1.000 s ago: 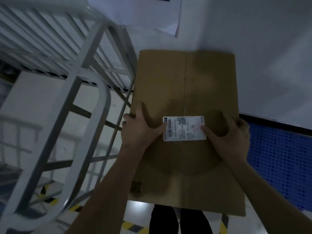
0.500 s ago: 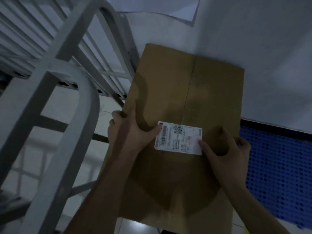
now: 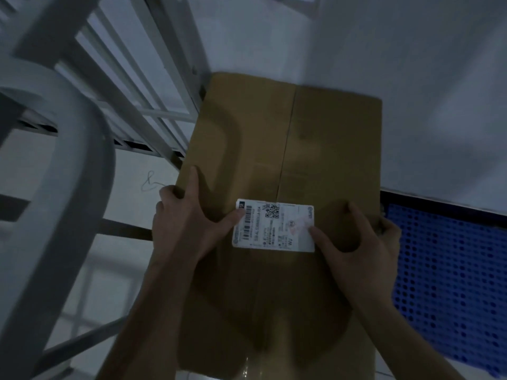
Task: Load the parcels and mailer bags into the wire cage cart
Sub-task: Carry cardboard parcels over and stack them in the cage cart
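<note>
A large brown cardboard parcel (image 3: pixel 288 149) fills the middle of the view, with a white shipping label (image 3: pixel 274 226) on its top face. My left hand (image 3: pixel 189 223) grips the parcel's left edge, fingers curled round the side and thumb lying on top beside the label. My right hand (image 3: pixel 359 242) grips the right edge in the same way, thumb touching the label's right end. The wire cage cart (image 3: pixel 68 165), made of pale grey bars, stands at the left, its frame right beside the parcel's far left corner.
A blue perforated plastic pallet (image 3: pixel 444 275) lies at the right, partly under the parcel. A white wall (image 3: pixel 411 78) rises behind. Pale floor shows through the cart's bars, with a thin loop of string (image 3: pixel 151 182) on it.
The view has closed in on the cart, whose bars now loom larger at the left. The parcel, held in both hands, has tilted slightly clockwise and reaches the cart's frame.
</note>
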The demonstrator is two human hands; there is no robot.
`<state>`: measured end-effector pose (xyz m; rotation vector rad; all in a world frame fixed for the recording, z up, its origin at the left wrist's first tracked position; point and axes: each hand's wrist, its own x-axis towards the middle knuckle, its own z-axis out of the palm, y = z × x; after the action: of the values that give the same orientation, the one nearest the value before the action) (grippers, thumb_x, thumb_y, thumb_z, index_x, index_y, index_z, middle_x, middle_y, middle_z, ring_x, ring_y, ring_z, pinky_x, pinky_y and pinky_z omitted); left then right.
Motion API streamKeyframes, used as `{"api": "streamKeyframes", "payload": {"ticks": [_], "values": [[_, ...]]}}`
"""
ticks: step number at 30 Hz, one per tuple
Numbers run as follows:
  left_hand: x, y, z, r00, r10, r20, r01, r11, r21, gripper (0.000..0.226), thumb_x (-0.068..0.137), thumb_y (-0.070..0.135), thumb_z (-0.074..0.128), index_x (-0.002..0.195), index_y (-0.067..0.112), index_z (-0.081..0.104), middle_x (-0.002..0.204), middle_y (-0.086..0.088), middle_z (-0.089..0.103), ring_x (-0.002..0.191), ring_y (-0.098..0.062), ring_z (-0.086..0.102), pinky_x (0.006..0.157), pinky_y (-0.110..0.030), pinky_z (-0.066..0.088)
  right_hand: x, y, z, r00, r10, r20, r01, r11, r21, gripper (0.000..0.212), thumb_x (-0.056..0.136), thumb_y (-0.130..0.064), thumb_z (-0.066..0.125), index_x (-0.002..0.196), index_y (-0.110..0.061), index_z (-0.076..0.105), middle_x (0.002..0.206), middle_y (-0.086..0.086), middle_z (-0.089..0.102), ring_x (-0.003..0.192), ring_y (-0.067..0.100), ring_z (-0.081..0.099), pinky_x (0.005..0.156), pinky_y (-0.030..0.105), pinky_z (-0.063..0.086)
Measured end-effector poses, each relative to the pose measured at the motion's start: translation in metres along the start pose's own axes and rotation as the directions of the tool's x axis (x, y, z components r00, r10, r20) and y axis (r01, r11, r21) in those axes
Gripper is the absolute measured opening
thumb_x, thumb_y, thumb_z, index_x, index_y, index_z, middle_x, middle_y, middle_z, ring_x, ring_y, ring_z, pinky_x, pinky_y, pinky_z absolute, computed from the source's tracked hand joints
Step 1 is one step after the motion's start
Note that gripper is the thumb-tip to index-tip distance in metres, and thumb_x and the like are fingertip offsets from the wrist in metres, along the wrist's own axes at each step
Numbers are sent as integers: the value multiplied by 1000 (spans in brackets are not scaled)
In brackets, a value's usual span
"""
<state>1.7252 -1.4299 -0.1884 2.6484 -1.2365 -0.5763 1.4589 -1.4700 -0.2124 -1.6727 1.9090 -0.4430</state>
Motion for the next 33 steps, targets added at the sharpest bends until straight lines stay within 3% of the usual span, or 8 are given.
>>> {"api": "streamKeyframes", "payload": {"ticks": [11, 15, 17, 19, 23, 25, 27, 33], "values": [[-13, 11, 13, 993, -107, -39, 108, 994, 9, 103, 75, 82, 54, 155, 36, 9, 163, -9, -7, 149, -37, 7, 117, -62, 16, 0, -5, 2, 998, -2, 59, 9, 993, -114, 94, 69, -84, 57, 151, -44, 33, 153, 4, 17, 140, 31, 26, 102, 54, 46], [-29, 37, 2, 984, -175, 13, 175, 984, 16, 90, 88, 72, 47, 157, 27, 11, 164, -11, -10, 150, -37, -2, 118, -64, 11, 4, -18, -28, 967, 23, 255, 36, 974, -223, 90, 77, -80, 53, 154, -44, 25, 157, 3, 12, 142, 29, 26, 106, 46, 46], [-44, 56, -15, 971, -206, 122, 214, 976, -51, 88, 90, 74, 35, 156, 19, 18, 163, -14, 0, 149, -38, 7, 118, -61, 18, 7, -32, -61, 918, 59, 391, 86, 935, -344, 76, 90, -65, 56, 155, -41, 25, 160, 6, 12, 144, 31, 26, 109, 43, 42], [-62, 80, -48, 970, -177, 169, 200, 971, -128, 83, 88, 78, 26, 140, 15, 42, 146, -19, 39, 130, -38, 43, 106, -57, 40, 7, -56, -99, 880, 62, 471, 150, 905, -398, 56, 97, -46, 52, 149, -34, 39, 156, 7, 27, 140, 31, 32, 107, 41, 41], [-95, 138, -158, 963, 70, 259, -11, 975, -221, 42, 102, 44, 44, 118, 10, 62, 123, -9, 62, 109, -22, 59, 95, -30, 46, 2, -126, -186, 857, -99, 506, 319, 872, -371, 11, 95, -22, 50, 92, -22, 60, 105, -1, 57, 91, 18, 59, 78, 31, 53], [-109, 161, -225, 968, 179, 174, -158, 979, -129, 43, 98, 46, 39, 90, 11, 64, 106, -10, 66, 94, -22, 62, 88, -28, 47, -3, -164, -234, 854, -184, 487, 400, 831, -387, 13, 95, -23, 50, 83, -23, 55, 92, -4, 53, 93, 19, 64, 75, 30, 53], [-123, 175, -287, 963, 267, -28, -268, 959, -94, 46, 85, 49, 37, 72, 12, 61, 84, -13, 65, 78, -28, 63, 73, -37, 54, -7, -201, -280, 848, -325, 419, 481, 804, -350, 17, 95, -31, 52, 102, -20, 63, 100, -1, 59, 95, 21, 64, 78, 30, 52], [-179, 169, -418, 936, 226, -269, -206, 974, 99, 46, 91, 45, 53, 116, 10, 68, 107, -16, 65, 97, -35, 64, 79, -41, 55, -50, -282, -387, 774, -561, 292, 626, 747, -224, 52, 91, -44, 54, 139, -25, 51, 138, 1, 51, 122, 23, 53, 92, 34, 49]]}}
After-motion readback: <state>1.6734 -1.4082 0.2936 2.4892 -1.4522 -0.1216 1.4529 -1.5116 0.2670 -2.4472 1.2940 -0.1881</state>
